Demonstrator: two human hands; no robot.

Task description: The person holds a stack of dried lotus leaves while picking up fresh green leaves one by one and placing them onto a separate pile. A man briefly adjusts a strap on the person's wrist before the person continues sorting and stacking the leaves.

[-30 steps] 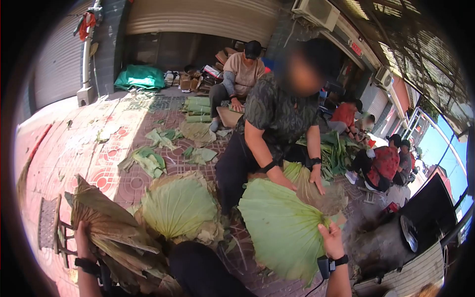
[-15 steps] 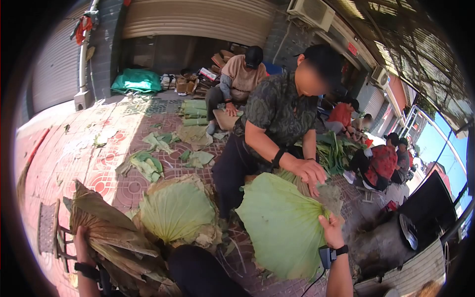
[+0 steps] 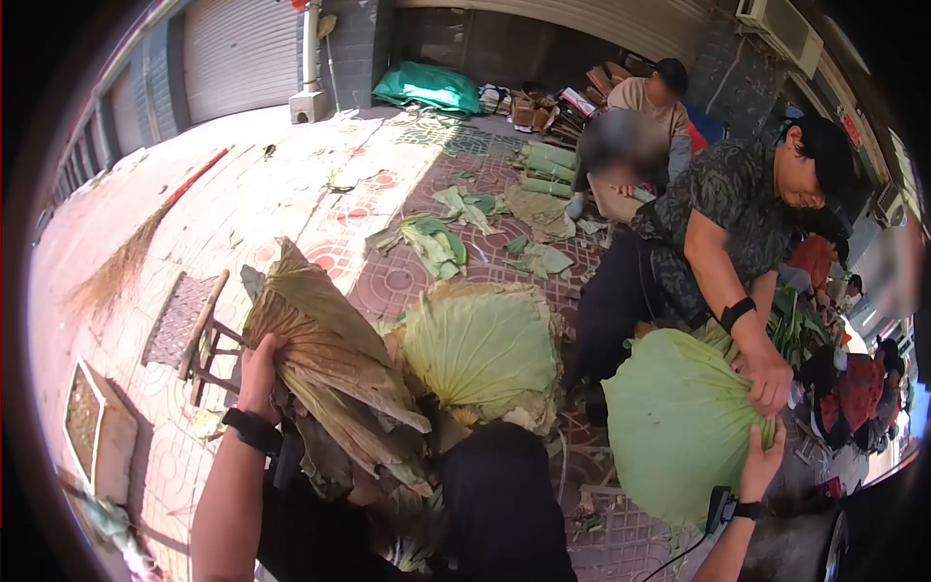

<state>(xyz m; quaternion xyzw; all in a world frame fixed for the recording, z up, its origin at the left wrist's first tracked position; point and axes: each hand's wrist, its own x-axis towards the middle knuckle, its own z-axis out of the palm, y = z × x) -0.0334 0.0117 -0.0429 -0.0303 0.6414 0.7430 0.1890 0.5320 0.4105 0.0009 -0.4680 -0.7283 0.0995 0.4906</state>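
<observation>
My left hand (image 3: 260, 373) is closed on a bundle of dried brown-green leaves (image 3: 335, 354) at the lower left. At the right, my right hand (image 3: 761, 464) grips the edge of a large round green leaf (image 3: 674, 427) near its gathered ribs. A co-worker's hand (image 3: 769, 378) touches the same leaf just above my right hand. Between my two hands, a pile of flat, pale green leaves (image 3: 480, 344) with brown edges lies in front of my knee.
A co-worker (image 3: 722, 228) in a patterned shirt leans in at the right; another person (image 3: 645, 116) sits farther back. A small stool (image 3: 184, 320), a white box (image 3: 102, 441) and a broom (image 3: 126, 257) are at the left. Leaf scraps (image 3: 432, 242) litter the tiles.
The view has swung left, so the scene appears farther right. The co-worker's hands have come together at the leaf's gathered edge, close to my right hand. Both my hands keep their hold.
</observation>
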